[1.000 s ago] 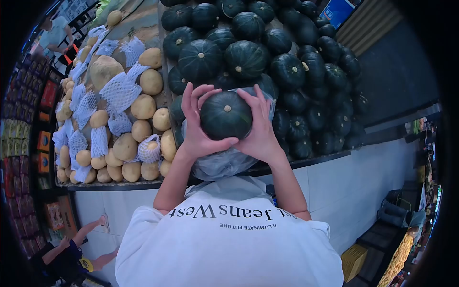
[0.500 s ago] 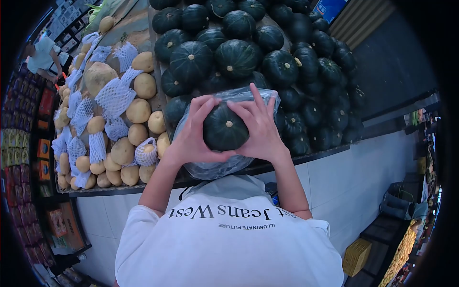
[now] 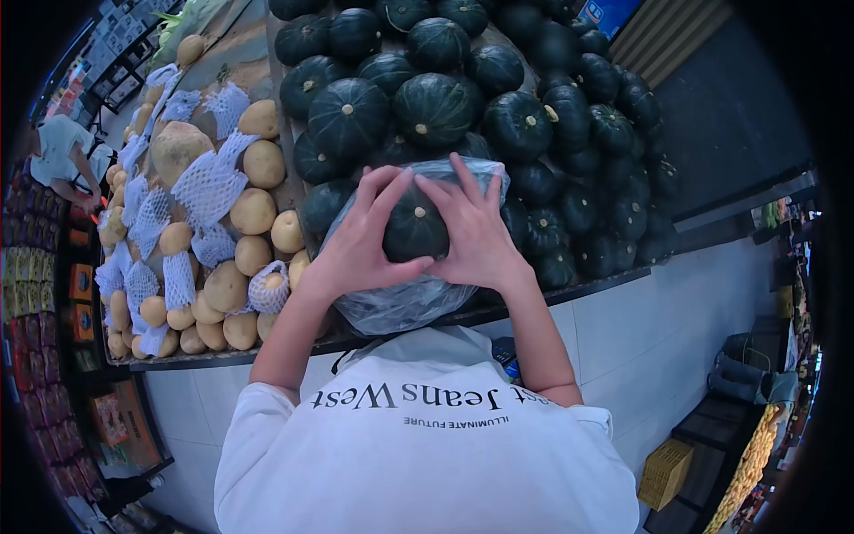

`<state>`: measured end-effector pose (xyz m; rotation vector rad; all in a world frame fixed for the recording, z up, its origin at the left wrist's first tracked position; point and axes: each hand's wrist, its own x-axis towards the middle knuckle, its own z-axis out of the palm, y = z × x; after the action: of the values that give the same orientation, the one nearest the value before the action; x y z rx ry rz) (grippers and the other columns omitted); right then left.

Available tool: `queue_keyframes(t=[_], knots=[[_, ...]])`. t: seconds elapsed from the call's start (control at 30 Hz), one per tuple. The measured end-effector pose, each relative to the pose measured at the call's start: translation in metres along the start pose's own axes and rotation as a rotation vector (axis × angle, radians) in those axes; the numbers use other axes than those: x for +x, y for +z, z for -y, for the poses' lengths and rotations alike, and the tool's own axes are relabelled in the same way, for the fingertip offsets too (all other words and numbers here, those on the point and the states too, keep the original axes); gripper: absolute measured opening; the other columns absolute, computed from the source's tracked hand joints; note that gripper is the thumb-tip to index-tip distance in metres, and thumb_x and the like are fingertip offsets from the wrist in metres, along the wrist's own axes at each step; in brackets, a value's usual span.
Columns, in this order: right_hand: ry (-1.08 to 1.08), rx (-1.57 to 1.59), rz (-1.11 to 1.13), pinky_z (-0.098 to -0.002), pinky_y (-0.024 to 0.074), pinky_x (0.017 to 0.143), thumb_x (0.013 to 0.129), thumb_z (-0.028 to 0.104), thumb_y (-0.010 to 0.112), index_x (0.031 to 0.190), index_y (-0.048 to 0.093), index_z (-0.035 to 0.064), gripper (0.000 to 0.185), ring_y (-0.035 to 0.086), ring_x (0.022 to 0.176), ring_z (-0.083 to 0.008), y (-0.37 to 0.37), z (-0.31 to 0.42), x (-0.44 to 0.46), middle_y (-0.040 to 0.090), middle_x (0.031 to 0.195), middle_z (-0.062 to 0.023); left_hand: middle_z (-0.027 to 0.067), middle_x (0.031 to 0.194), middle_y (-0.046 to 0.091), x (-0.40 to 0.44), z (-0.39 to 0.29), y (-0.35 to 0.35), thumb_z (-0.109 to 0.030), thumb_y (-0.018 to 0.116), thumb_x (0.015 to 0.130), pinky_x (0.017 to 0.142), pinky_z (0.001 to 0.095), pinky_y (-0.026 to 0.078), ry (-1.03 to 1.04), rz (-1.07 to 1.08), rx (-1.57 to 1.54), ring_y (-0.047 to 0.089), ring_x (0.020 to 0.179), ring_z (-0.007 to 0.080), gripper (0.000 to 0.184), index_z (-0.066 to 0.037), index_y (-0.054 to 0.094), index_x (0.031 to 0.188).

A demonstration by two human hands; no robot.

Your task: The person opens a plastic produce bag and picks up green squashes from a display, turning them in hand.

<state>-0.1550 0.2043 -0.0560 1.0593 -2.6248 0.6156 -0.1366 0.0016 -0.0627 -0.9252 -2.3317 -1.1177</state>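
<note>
Between my two hands is a dark green kabocha squash (image 3: 416, 233), its pale stem end facing up. My left hand (image 3: 356, 240) curls around its left side, and my right hand (image 3: 480, 233) around its right. The thumbs meet at the squash's near edge, and the index fingertips come together at its far edge. Beneath the hands a clear plastic bag (image 3: 396, 307) lies crumpled at the front of the display. I cannot tell how far the squash sits inside the bag.
More kabocha squashes (image 3: 433, 110) are heaped beyond and right of my hands. On the left lie several round tan fruits (image 3: 253, 211), some in white foam nets (image 3: 209, 182). A person (image 3: 64, 156) stands at the far left. A yellow basket (image 3: 664, 474) is at lower right.
The squash looks a little smaller and lower between my hands, which have drawn closer together around it. At the far left the other person appears slightly further left and lower.
</note>
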Motion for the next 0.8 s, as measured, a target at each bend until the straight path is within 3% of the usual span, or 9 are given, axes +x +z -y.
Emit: queue_keyframes(t=[0.03,0.23,0.33,0.47,0.63,0.73,0.8], knots=[[0.004,0.004,0.006,-0.0770,0.0118,0.100,0.054,0.031,0.083,0.142,0.035,0.0149,0.101,0.025,0.139,-0.0354,-0.001,0.000,0.001,0.050,0.130,-0.0108,0.0213,0.129,0.041,0.000,0.000,0.000,-0.024,0.082,0.060,0.108,0.0519,0.030,-0.002,0.006,0.007,0.041,0.123,0.0394,0.100,-0.005,0.028,0.142],[0.020,-0.049,0.061,-0.0767,0.0111,0.101,0.056,0.033,0.082,0.141,0.035,0.0153,0.099,0.024,0.140,-0.0364,-0.009,0.002,0.004,0.048,0.133,-0.0108,0.0156,0.123,0.043,0.008,-0.009,-0.005,-0.035,0.077,0.059,0.110,0.0654,0.007,-0.017,0.082,0.229,0.048,0.118,0.0346,0.089,-0.009,0.042,0.137],[0.011,-0.050,0.070,-0.0767,0.0098,0.102,0.056,0.034,0.082,0.141,0.036,0.0155,0.099,0.022,0.140,-0.0370,-0.010,0.001,0.004,0.047,0.135,-0.0111,0.0139,0.122,0.044,0.004,-0.007,-0.002,-0.037,0.076,0.060,0.110,0.0666,0.004,-0.011,0.043,0.211,0.048,0.118,0.0322,0.086,-0.011,0.045,0.135],[0.002,0.022,0.054,-0.0761,0.0078,0.103,0.055,0.037,0.083,0.141,0.038,0.0154,0.099,0.021,0.140,-0.0383,-0.010,-0.001,0.000,0.046,0.137,-0.0123,0.0149,0.123,0.044,0.000,-0.005,-0.003,-0.038,0.071,0.064,0.110,0.0657,0.005,0.022,0.045,0.190,0.044,0.122,0.0340,0.082,-0.012,0.044,0.138],[0.015,0.163,0.025,-0.0688,0.0117,0.108,0.056,0.037,0.084,0.140,0.040,0.0113,0.098,0.027,0.138,-0.0366,-0.010,-0.004,-0.009,0.045,0.138,-0.0134,0.0174,0.126,0.042,-0.001,-0.016,-0.007,-0.033,0.062,0.071,0.109,0.0665,0.007,-0.005,0.103,0.260,0.038,0.126,0.0381,0.072,-0.015,0.044,0.138],[-0.012,0.257,0.013,-0.0646,0.0148,0.110,0.058,0.036,0.085,0.140,0.040,0.0092,0.097,0.030,0.138,-0.0346,-0.016,-0.012,-0.022,0.044,0.140,-0.0135,0.0196,0.129,0.042,0.002,-0.028,-0.015,-0.026,0.059,0.070,0.111,0.0637,0.008,-0.028,0.180,0.486,0.037,0.129,0.0401,0.069,-0.009,0.045,0.136],[-0.057,0.244,0.018,-0.0637,0.0156,0.111,0.059,0.037,0.084,0.140,0.039,0.0093,0.097,0.030,0.138,-0.0336,-0.021,-0.020,-0.030,0.043,0.141,-0.0133,0.0194,0.130,0.041,0.001,-0.036,-0.023,-0.026,0.058,0.068,0.111,0.0634,0.007,-0.162,0.199,0.506,0.036,0.129,0.0404,0.071,-0.012,0.045,0.137]])
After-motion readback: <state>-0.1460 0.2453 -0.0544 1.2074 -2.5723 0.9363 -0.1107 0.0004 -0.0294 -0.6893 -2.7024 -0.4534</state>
